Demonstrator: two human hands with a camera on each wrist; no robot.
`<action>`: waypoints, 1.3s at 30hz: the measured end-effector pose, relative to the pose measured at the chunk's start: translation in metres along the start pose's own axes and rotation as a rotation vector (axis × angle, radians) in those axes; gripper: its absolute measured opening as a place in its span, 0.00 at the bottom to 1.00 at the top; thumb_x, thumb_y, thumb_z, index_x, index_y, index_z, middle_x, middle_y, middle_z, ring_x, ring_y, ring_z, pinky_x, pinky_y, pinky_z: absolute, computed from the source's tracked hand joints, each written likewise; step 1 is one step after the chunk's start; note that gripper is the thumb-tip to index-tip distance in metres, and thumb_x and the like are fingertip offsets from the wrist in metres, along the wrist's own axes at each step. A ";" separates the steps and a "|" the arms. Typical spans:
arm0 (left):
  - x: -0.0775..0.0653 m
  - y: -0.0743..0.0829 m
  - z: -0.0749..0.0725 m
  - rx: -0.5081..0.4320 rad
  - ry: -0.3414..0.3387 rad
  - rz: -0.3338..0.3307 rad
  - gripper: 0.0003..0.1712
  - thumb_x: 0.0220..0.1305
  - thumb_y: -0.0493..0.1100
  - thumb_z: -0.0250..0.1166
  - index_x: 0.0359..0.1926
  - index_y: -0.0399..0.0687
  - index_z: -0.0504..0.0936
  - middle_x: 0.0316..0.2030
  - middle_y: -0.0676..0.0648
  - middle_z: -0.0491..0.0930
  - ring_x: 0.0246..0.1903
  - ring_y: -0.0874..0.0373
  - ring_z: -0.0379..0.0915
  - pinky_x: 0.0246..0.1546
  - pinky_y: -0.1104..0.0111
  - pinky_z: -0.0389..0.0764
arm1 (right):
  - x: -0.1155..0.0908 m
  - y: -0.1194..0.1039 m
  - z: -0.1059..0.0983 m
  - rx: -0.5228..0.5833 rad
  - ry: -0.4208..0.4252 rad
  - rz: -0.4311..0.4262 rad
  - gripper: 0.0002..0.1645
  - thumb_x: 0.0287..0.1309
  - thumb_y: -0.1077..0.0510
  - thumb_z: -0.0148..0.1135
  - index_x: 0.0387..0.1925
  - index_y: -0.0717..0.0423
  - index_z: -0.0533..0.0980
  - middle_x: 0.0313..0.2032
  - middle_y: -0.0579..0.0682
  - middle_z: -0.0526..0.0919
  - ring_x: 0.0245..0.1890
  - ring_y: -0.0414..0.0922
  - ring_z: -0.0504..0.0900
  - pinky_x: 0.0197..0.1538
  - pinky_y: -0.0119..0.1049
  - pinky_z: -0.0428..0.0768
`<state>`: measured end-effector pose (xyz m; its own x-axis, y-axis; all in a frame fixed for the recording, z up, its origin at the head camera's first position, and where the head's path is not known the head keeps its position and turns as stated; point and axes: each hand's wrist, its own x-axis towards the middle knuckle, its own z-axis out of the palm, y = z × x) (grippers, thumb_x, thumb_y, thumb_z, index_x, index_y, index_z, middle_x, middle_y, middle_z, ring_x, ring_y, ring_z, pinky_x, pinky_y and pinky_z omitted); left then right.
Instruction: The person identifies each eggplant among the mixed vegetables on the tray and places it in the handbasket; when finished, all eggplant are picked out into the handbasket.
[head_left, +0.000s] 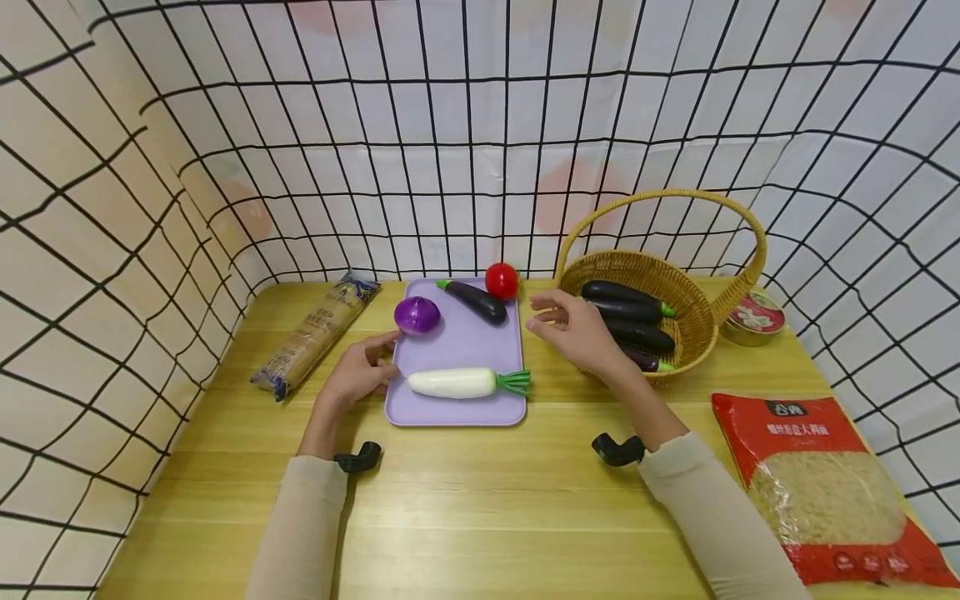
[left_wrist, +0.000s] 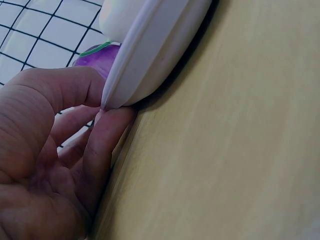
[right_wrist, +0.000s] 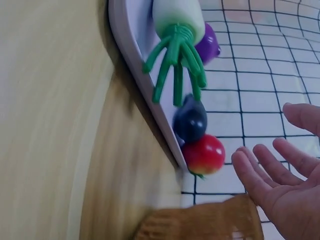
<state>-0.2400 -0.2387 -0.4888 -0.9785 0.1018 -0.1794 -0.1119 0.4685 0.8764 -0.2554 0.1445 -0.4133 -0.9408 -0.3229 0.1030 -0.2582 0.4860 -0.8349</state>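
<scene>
A light purple tray [head_left: 465,417] lies on the table. My left hand [head_left: 358,368] pinches its left rim, thumb over the edge and fingertips below it, as the left wrist view shows. On the tray are a white radish [head_left: 452,382] with green leaves, a purple onion [head_left: 417,316] and an eggplant [head_left: 476,301]. A red tomato [head_left: 502,282] sits at its far right corner. My right hand [head_left: 581,332] hovers between the tray and a wicker basket [head_left: 701,354], fingers loosely bent around nothing. Several eggplants [head_left: 630,310] lie in the basket, partly hidden behind that hand.
At the left is a packet of dry noodles [head_left: 318,335]. To the right lie a red bag of pasta [head_left: 828,492] and a round tin [head_left: 755,319] beside the basket. Black wire grid panels [head_left: 468,150] enclose the table's back and sides.
</scene>
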 end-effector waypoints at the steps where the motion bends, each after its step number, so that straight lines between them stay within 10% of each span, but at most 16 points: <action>1: 0.000 0.000 0.000 -0.005 0.000 0.002 0.41 0.62 0.35 0.66 0.76 0.59 0.69 0.60 0.40 0.72 0.40 0.52 0.73 0.34 0.62 0.89 | 0.003 0.000 0.004 0.003 -0.002 0.007 0.29 0.70 0.50 0.64 0.68 0.52 0.72 0.65 0.57 0.78 0.61 0.54 0.81 0.63 0.53 0.83; 39: 0.003 0.000 0.001 -0.003 0.009 -0.006 0.42 0.62 0.34 0.65 0.76 0.60 0.68 0.58 0.40 0.72 0.37 0.54 0.71 0.32 0.63 0.88 | 0.072 0.025 0.073 -0.085 0.051 0.092 0.35 0.65 0.48 0.69 0.68 0.60 0.71 0.65 0.60 0.77 0.60 0.55 0.79 0.66 0.48 0.80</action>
<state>-0.2424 -0.2377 -0.4901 -0.9794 0.0907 -0.1806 -0.1185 0.4665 0.8765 -0.3134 0.0738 -0.4661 -0.9707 -0.2333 0.0571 -0.1860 0.5796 -0.7934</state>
